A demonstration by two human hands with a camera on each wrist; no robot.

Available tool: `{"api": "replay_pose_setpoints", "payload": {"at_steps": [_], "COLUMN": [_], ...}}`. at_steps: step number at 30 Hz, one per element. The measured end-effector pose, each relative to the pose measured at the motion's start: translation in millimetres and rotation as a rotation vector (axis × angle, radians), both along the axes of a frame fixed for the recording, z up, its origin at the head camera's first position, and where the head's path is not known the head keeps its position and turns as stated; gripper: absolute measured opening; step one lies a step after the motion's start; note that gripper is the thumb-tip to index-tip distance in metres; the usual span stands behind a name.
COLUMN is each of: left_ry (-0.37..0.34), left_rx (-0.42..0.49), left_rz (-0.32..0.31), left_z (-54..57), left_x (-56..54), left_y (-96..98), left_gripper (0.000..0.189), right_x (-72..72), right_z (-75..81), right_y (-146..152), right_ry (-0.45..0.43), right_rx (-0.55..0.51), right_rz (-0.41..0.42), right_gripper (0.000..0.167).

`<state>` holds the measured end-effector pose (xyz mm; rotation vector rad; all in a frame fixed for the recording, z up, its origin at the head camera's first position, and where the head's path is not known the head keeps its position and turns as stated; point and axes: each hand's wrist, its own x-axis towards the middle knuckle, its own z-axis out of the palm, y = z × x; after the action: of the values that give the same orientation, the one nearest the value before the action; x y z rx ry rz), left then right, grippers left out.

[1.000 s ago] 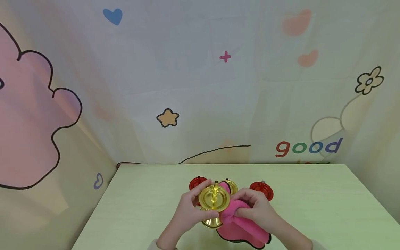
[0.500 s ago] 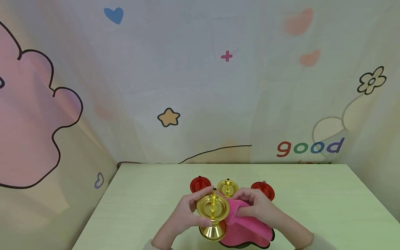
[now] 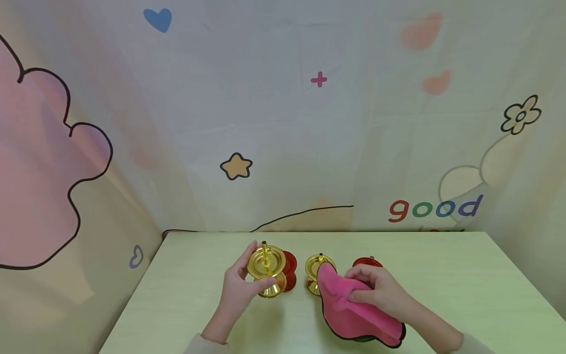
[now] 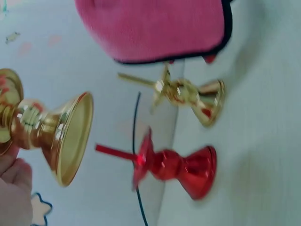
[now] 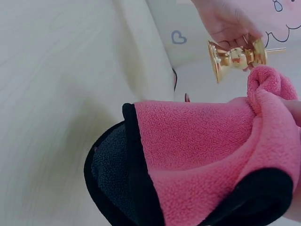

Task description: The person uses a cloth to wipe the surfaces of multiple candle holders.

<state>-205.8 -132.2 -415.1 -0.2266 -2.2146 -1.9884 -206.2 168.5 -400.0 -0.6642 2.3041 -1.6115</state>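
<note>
In the head view my left hand [image 3: 235, 290] grips a shiny gold candle holder [image 3: 271, 282], with a dish and thin upright stem on top. The left wrist view shows this candle holder's flared base [image 4: 70, 136] lifted off the table. My right hand [image 3: 384, 292] pinches a bunched pink cloth [image 3: 349, 307] with black edging. A dark underside shows at the cloth's fold [image 5: 110, 169] in the right wrist view. Cloth and held candle holder are apart.
A red candle holder [image 3: 290, 265] stands partly behind the held one. Another gold candle holder [image 3: 312, 275] stands beside the cloth, which partly covers it. A second red one [image 3: 367, 261] is mostly hidden behind my right hand. All stand on the pale table [image 3: 185, 295], backed by a printed curtain.
My left hand has carried the gold candle holder left and farther back, away from the cloth. My right hand has moved slightly right with the cloth, now loosely hanging.
</note>
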Motion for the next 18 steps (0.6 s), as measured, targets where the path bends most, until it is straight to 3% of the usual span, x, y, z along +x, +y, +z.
{"api": "replay_pose_setpoints", "payload": {"at_steps": [7,12,18], "left_ry": [0.043,-0.009,-0.051], "left_rx": [-0.047,-0.088,-0.115], "left_rz": [0.239,0.390,0.506], "left_z": [-20.6,-35.5,-57.9], "left_x": [-17.9,-31.7,-48.3], "left_y": [-12.7,-21.2,-32.1], "left_gripper": [0.086,0.087,0.088], "right_x": [1.8,4.2,7.1], "right_z": [-3.3,-6.4,-9.8], "right_y": [7,10,11], "right_ry": [0.010,-0.005,-0.036], "right_rx": [0.054,0.062,0.091], "right_rz": [-0.031,-0.042,-0.051], "right_gripper": [0.030,0.030,0.029]}}
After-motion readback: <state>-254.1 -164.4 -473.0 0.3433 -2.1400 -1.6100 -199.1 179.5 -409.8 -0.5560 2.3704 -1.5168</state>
